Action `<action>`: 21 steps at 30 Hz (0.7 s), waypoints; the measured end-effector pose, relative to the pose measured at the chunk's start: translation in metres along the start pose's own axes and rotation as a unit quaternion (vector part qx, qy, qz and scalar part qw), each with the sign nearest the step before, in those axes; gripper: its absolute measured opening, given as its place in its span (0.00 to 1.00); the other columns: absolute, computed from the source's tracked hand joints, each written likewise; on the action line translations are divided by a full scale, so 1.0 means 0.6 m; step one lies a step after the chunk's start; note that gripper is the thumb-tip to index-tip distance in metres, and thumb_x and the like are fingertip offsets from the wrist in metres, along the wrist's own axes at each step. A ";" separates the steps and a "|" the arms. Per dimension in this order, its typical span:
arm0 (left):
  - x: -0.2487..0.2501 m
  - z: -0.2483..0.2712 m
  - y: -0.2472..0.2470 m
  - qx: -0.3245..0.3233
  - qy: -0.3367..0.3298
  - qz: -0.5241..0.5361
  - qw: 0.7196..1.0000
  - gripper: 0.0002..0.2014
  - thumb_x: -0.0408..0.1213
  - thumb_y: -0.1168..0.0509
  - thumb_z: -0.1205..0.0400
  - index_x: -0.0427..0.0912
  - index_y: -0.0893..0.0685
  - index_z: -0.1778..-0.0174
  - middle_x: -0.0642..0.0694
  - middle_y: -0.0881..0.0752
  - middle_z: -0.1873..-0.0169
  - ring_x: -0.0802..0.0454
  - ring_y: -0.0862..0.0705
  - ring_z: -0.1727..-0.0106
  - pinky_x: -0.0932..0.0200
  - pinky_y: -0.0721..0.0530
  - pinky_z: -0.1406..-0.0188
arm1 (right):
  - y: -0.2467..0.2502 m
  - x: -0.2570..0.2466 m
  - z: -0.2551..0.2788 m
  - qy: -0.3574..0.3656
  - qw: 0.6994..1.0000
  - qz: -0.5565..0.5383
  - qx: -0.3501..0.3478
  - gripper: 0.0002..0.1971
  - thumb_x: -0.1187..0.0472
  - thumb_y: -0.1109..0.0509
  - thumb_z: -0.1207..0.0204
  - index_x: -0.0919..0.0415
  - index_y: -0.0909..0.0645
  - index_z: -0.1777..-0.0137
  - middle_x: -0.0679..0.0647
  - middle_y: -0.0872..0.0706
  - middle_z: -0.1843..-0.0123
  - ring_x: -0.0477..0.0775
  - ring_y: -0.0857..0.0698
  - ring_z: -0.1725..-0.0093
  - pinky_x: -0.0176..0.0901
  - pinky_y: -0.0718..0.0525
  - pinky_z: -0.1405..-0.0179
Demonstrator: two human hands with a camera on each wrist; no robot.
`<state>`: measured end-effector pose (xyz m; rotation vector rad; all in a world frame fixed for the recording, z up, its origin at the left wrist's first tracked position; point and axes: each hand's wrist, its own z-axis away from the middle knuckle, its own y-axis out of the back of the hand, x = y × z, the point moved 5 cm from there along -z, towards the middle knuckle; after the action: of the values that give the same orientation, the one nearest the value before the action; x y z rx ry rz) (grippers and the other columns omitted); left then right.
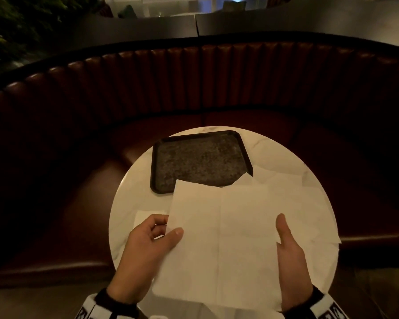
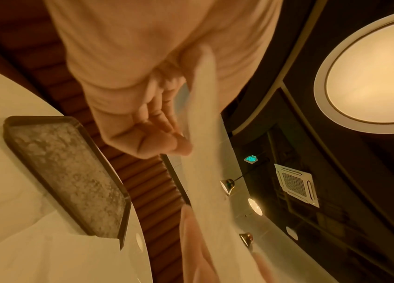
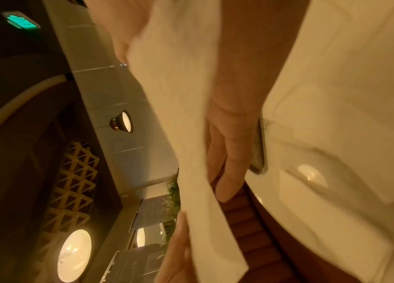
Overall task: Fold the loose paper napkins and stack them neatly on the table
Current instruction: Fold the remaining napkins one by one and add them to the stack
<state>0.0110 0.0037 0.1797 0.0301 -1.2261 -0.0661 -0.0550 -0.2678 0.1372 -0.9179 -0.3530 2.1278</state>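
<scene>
I hold one unfolded white napkin (image 1: 221, 238) flat above the round white table (image 1: 129, 199), a crease running down its middle. My left hand (image 1: 171, 234) pinches its left edge, thumb on top and fingers underneath. Its right edge is pinched the same way by my right hand (image 1: 282, 231). In the left wrist view the curled fingers (image 2: 157, 124) press against the napkin (image 2: 205, 153). The right wrist view shows fingers (image 3: 227, 162) behind the sheet (image 3: 179, 114). Several loose napkins (image 1: 297, 199) lie spread on the table's right side. A small folded napkin (image 1: 145, 216) lies by my left hand.
A dark rectangular tray (image 1: 157, 162) sits at the back of the table, its near edge partly covered by napkins. A curved brown padded booth seat (image 1: 194, 84) wraps around the table's far side. The tray (image 2: 70, 172) also shows in the left wrist view.
</scene>
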 end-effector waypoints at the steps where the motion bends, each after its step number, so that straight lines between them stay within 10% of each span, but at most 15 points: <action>1: 0.001 0.000 0.002 0.001 -0.010 -0.003 1.000 0.09 0.27 0.31 0.22 0.36 0.16 0.46 0.39 0.08 0.55 0.39 0.09 0.55 0.47 0.09 0.56 | -0.054 0.028 0.012 0.037 0.996 0.062 -0.060 0.36 0.33 0.47 0.20 0.56 0.37 0.19 0.61 0.22 0.26 0.66 0.24 0.27 0.60 0.35 0.23; 5: 0.007 0.007 -0.005 -0.028 -0.046 -0.013 0.998 0.07 0.32 0.29 0.22 0.38 0.14 0.49 0.42 0.08 0.55 0.41 0.09 0.53 0.41 0.12 0.47 | -0.053 0.050 -0.014 0.046 0.988 0.059 -0.135 0.43 0.31 0.50 0.20 0.63 0.52 0.16 0.66 0.49 0.15 0.70 0.51 0.16 0.62 0.64 0.17; 9: -0.012 0.017 -0.051 -0.092 -0.031 -0.016 0.995 0.17 0.56 0.34 0.22 0.47 0.10 0.52 0.48 0.09 0.54 0.50 0.12 0.53 0.58 0.14 0.50 | -0.101 0.079 -0.016 -0.003 0.983 -0.026 -0.184 0.43 0.34 0.35 0.27 0.65 0.33 0.21 0.67 0.29 0.22 0.69 0.31 0.22 0.63 0.43 0.19; 12: -0.039 0.024 -0.090 -0.180 -0.030 -0.096 0.979 0.30 0.73 0.51 0.26 0.62 0.11 0.48 0.59 0.11 0.48 0.56 0.13 0.51 0.57 0.15 0.53 | -0.125 0.084 -0.011 0.001 0.974 -0.005 -0.225 0.37 0.42 0.27 0.32 0.73 0.22 0.33 0.71 0.17 0.46 0.70 0.19 0.45 0.63 0.21 0.39; 17: -0.013 0.036 -0.070 -0.056 -0.182 -0.234 0.953 0.09 0.56 0.41 0.18 0.63 0.16 0.48 0.65 0.14 0.51 0.63 0.17 0.50 0.69 0.22 0.54 | -0.100 0.083 -0.030 0.049 0.989 0.100 -0.096 0.17 0.67 0.33 0.24 0.75 0.19 0.38 0.73 0.12 0.44 0.73 0.13 0.44 0.62 0.17 0.40; 21: -0.071 0.015 -0.046 -0.009 -0.008 -0.159 0.987 0.12 0.55 0.32 0.23 0.58 0.20 0.47 0.58 0.15 0.51 0.60 0.16 0.52 0.63 0.20 0.53 | -0.099 0.072 -0.017 0.064 0.993 0.079 -0.063 0.11 0.67 0.36 0.21 0.69 0.14 0.46 0.67 0.09 0.50 0.66 0.09 0.53 0.55 0.14 0.52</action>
<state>-0.0126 -0.0210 0.1413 0.2103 -1.2272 -0.3569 -0.0341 -0.1971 0.1389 -1.1821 -0.3627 2.1956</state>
